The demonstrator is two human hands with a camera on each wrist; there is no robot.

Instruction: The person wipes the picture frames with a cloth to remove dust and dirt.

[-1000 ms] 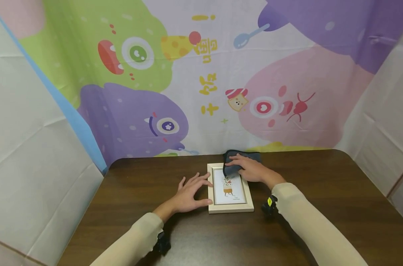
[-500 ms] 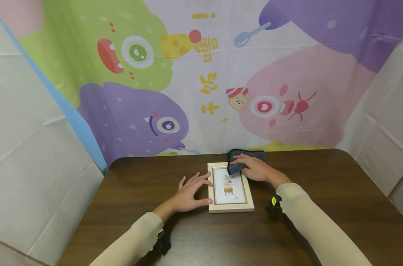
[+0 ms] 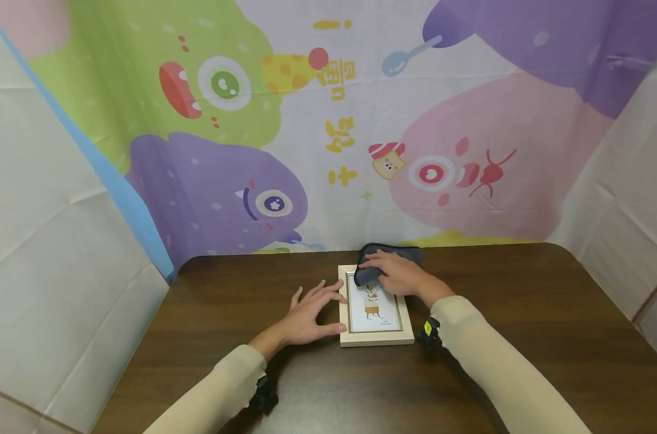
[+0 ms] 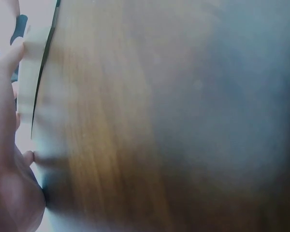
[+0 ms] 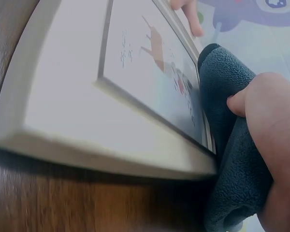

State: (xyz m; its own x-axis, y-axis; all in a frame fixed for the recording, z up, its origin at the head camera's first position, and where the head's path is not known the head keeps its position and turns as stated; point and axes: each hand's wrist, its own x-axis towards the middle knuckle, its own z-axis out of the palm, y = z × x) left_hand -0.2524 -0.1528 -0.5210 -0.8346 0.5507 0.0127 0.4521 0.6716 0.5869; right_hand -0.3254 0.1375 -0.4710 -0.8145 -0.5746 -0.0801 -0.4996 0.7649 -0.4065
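A picture frame (image 3: 377, 339) with a pale wooden border lies flat on the brown table, its print of a potted plant facing up. My left hand (image 3: 308, 317) has its fingers spread, with fingertips and thumb on the frame's left border. A dark grey-blue cloth (image 3: 366, 276) with black edging covers the frame's top part, held under my right hand (image 3: 401, 276). In the right wrist view, the thumb presses into the folded, fluffy cloth (image 5: 234, 169) beside the glass. The left wrist view catches part of the left hand (image 4: 2, 130) along the frame's border (image 4: 31, 72).
The dark wood table (image 3: 220, 313) extends around the frame on all sides. Behind its far edge hangs a curtain (image 3: 339, 217) with cartoon monsters, and pale sheets (image 3: 52, 253) close off both sides. A small black device sits at each wrist.
The right hand and cloth shift slightly right, then back left across the frame's top part. My left hand and the frame stay in place.
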